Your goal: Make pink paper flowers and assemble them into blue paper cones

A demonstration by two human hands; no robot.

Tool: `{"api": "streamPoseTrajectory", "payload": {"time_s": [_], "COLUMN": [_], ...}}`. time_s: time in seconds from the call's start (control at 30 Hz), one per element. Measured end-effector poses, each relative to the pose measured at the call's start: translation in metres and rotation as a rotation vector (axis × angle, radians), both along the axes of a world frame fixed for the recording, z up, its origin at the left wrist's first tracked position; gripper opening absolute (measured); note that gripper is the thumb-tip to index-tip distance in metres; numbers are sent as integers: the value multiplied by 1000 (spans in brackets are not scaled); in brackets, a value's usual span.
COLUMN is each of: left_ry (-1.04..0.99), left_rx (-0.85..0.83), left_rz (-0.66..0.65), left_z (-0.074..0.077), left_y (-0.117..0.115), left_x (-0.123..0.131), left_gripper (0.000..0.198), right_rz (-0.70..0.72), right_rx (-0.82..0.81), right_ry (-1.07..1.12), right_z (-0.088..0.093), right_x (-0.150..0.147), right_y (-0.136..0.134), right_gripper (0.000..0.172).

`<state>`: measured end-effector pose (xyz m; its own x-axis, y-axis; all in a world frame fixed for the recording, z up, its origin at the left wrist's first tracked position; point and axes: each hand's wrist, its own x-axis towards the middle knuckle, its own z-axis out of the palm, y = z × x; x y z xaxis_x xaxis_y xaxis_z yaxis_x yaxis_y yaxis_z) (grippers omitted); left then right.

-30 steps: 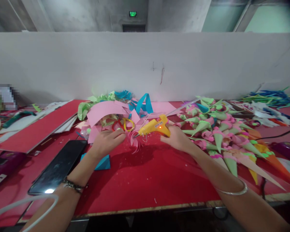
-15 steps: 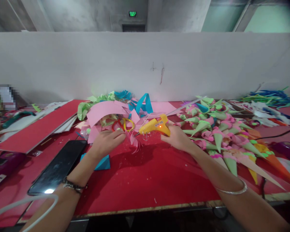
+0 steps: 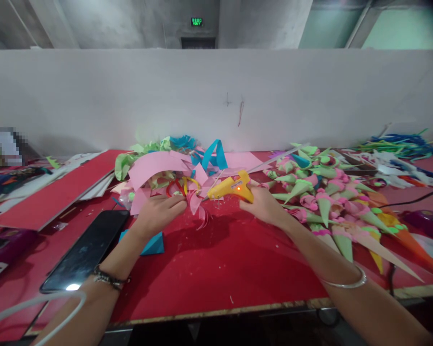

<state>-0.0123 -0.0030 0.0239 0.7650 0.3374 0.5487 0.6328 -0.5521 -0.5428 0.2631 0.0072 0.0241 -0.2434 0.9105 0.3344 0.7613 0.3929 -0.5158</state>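
My left hand (image 3: pixel 162 211) has its fingers pinched on a curled pink paper piece with fringed, petal-like ends (image 3: pixel 203 217), held just above the red tabletop. My right hand (image 3: pixel 261 205) is wrapped round a yellow glue gun (image 3: pixel 223 189) with an orange light glowing on its side. The gun's nozzle points left and is at the pink paper; whether they touch I cannot tell. A clear glue stick (image 3: pixel 274 159) appears to slant up from the gun's back. Just behind my left fingers lie red and yellow loops (image 3: pixel 191 185), partly hidden.
Green-and-pink paper cones (image 3: pixel 324 204) are heaped on the right. Pink sheets (image 3: pixel 159 166) and crumpled green paper (image 3: pixel 124 166) lie behind my hands. A black phone (image 3: pixel 88 250), a blue paper piece (image 3: pixel 153 244) and a red board (image 3: pixel 61 192) are on the left. A white cable (image 3: pixel 57 298) crosses my left forearm.
The pink paper has turned slightly in my left fingers, so a petal now stands up by the nozzle. At the far left, something dark and multicoloured shows where a green handle lay.
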Motion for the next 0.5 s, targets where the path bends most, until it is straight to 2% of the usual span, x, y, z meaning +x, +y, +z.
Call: {"api": "streamPoseTrajectory", "payload": {"time_s": [0.23, 0.5], "left_ry": [40, 52], "left_rx": [-26, -60], "left_rz": [42, 57], "left_z": [-1, -2], "left_y": [1, 2], "left_x": [-1, -2], "left_gripper": [19, 16], "right_rz": [-3, 51], "right_rx": [-7, -68], "right_ry": [26, 38], "right_z": [7, 5], "right_x": [0, -8], "right_y": [-5, -11], "right_gripper": [18, 14]}}
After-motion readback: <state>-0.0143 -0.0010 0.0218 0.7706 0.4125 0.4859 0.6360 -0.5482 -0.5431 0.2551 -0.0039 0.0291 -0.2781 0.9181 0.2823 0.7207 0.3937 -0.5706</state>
